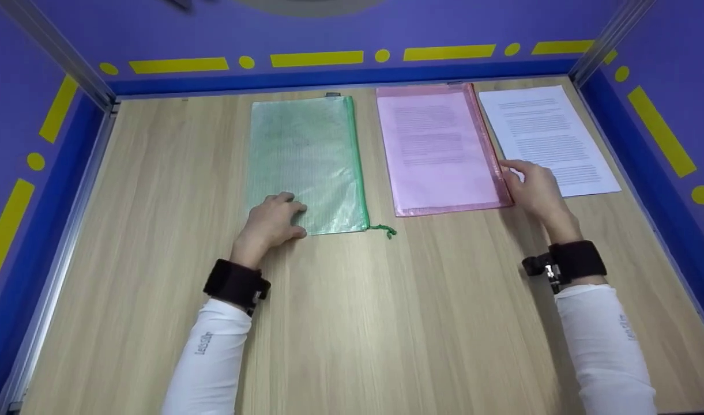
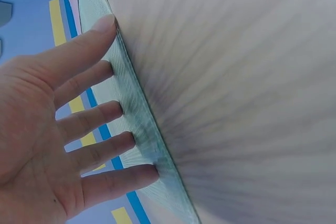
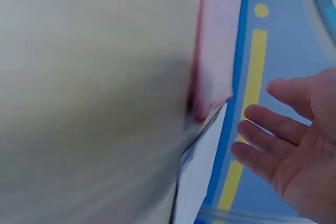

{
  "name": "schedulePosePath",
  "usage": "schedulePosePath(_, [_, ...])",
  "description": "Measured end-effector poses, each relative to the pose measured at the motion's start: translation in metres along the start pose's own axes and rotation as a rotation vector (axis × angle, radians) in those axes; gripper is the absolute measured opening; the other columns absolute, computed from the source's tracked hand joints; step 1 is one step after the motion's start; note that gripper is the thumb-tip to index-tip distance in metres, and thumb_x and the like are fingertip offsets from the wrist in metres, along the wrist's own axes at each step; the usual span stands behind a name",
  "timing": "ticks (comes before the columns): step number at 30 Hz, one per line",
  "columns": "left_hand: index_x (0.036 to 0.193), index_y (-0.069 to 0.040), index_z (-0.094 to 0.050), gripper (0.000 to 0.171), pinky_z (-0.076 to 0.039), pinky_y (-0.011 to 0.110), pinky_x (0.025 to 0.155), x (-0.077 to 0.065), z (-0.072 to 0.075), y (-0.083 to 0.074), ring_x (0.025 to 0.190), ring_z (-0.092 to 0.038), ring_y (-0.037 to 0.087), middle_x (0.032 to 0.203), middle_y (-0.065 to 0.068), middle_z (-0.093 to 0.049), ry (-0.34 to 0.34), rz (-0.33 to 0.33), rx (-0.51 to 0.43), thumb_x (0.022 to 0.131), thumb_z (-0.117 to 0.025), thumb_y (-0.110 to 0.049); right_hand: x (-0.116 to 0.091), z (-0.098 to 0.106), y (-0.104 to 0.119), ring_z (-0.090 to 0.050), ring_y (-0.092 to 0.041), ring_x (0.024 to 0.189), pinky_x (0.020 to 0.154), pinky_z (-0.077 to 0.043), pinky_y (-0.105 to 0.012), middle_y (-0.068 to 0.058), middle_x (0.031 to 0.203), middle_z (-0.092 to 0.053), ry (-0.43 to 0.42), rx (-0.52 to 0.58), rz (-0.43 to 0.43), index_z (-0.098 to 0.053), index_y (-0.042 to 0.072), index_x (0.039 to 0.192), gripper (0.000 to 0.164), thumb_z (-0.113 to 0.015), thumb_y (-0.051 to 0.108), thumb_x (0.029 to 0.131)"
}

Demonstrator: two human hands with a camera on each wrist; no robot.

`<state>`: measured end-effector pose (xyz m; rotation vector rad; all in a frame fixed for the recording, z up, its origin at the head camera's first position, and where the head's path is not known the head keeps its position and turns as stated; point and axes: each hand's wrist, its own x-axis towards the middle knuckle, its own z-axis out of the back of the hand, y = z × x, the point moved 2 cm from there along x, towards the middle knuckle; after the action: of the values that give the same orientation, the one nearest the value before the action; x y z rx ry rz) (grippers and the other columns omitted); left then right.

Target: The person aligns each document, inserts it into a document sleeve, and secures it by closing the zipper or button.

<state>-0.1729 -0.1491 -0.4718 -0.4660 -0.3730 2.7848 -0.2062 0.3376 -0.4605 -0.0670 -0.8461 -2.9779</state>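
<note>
A translucent green zip document pouch [image 1: 300,155] lies on the wooden table, its zip along the right side. My left hand [image 1: 273,222] rests at its lower left corner; in the left wrist view, fingertips [image 2: 126,139] touch the pouch [image 2: 142,108] and the thumb is at its near edge. Right of it lies a pink zip pouch [image 1: 438,178] with a printed sheet showing through. My right hand [image 1: 533,187] hovers beside the pink pouch's right edge, fingers relaxed and holding nothing; the right wrist view shows it apart from the pouch [image 3: 218,40]. A printed white sheet [image 1: 542,127] lies just beyond that hand.
A green cord pull [image 1: 384,230] trails from the green pouch's lower right corner. Purple and blue panels with yellow marks [image 1: 317,59] wall the table [image 1: 352,323] at the back and sides. Metal posts [image 1: 608,43] stand in the corners.
</note>
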Motion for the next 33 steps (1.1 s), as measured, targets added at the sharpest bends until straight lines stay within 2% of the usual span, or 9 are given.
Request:
schedulePosePath(4, [0.137,-0.014,-0.060,0.054,-0.046,0.061,0.102,0.001,-0.001,0.000,0.138,-0.044,0.044,0.152,0.020,-0.045,0.003,-0.001,0.004,0.088,-0.073,-0.033,0.002,0.011,-0.024,-0.057,-0.046,0.101,0.095,-0.042,-0.059,-0.038,0.135,-0.053,0.037,-0.037,-0.062,-0.053,-0.003,0.139,0.042,-0.052,0.011,0.099])
schedulePosePath(6, [0.137,-0.014,-0.060,0.054,-0.047,0.061,0.102,0.001,-0.002,0.000,0.138,-0.044,0.044,0.152,0.020,-0.045,0.002,-0.002,0.010,0.088,-0.073,-0.034,0.004,0.016,-0.033,-0.051,-0.052,0.121,0.104,-0.037,-0.063,-0.039,0.139,-0.047,0.085,-0.050,-0.085,-0.048,-0.004,0.142,0.047,-0.054,0.012,0.097])
schedulePosePath(8, [0.136,-0.014,-0.061,0.054,-0.047,0.061,0.101,0.002,-0.002,0.001,0.137,-0.045,0.044,0.151,0.020,-0.046,-0.002,-0.003,0.015,0.088,-0.074,-0.034,0.006,0.019,-0.040,-0.041,-0.056,0.132,0.110,-0.032,-0.065,-0.040,0.143,-0.042,0.157,-0.065,-0.109,-0.043,-0.005,0.145,0.054,-0.057,0.014,0.096])
schedulePosePath(9, [0.136,-0.014,-0.061,0.054,-0.048,0.061,0.101,0.002,-0.002,0.002,0.137,-0.045,0.044,0.151,0.019,-0.046,-0.003,-0.001,0.016,0.088,-0.074,-0.034,0.007,0.021,-0.043,-0.036,-0.057,0.135,0.111,-0.030,-0.066,-0.040,0.145,-0.040,0.198,-0.075,-0.119,-0.041,-0.005,0.146,0.057,-0.058,0.016,0.096])
schedulePosePath(14, [0.136,-0.014,-0.061,0.053,-0.048,0.062,0.099,0.002,-0.003,0.004,0.137,-0.045,0.045,0.151,0.020,-0.046,-0.011,0.007,0.004,0.088,-0.073,-0.032,0.009,0.023,-0.049,-0.033,-0.058,0.136,0.112,-0.028,-0.066,-0.041,0.146,-0.035,0.378,-0.139,-0.147,-0.033,-0.007,0.149,0.071,-0.064,0.021,0.092])
schedulePosePath(20, [0.135,-0.014,-0.062,0.053,-0.048,0.062,0.099,0.002,-0.002,0.003,0.136,-0.046,0.044,0.150,0.020,-0.047,-0.020,0.013,-0.019,0.087,-0.074,-0.031,0.012,0.023,-0.047,-0.029,-0.059,0.137,0.113,-0.027,-0.067,-0.042,0.149,-0.029,0.502,-0.202,-0.175,-0.026,-0.008,0.151,0.078,-0.063,0.028,0.092])
schedulePosePath(26, [0.135,-0.014,-0.062,0.053,-0.048,0.062,0.099,0.002,-0.001,0.001,0.135,-0.046,0.044,0.150,0.019,-0.047,-0.023,0.014,-0.020,0.086,-0.075,-0.032,0.017,0.030,-0.044,-0.028,-0.059,0.138,0.114,-0.026,-0.067,-0.041,0.150,-0.028,0.490,-0.197,-0.214,-0.025,-0.006,0.152,0.077,-0.059,0.032,0.094])
schedulePosePath(29, [0.135,-0.014,-0.062,0.054,-0.048,0.061,0.099,0.003,-0.001,0.001,0.136,-0.046,0.043,0.150,0.019,-0.047,-0.020,0.013,-0.016,0.086,-0.075,-0.032,0.017,0.032,-0.045,-0.032,-0.059,0.135,0.112,-0.029,-0.067,-0.041,0.148,-0.032,0.454,-0.201,-0.228,-0.028,-0.007,0.151,0.074,-0.058,0.029,0.094])
schedulePosePath(33, [0.135,-0.015,-0.062,0.054,-0.048,0.061,0.100,0.003,-0.001,0.001,0.137,-0.045,0.043,0.150,0.018,-0.047,-0.015,0.019,-0.016,0.086,-0.075,-0.033,0.017,0.029,-0.048,-0.040,-0.058,0.130,0.108,-0.035,-0.066,-0.042,0.143,-0.039,0.406,-0.225,-0.226,-0.035,-0.009,0.146,0.073,-0.063,0.029,0.090])
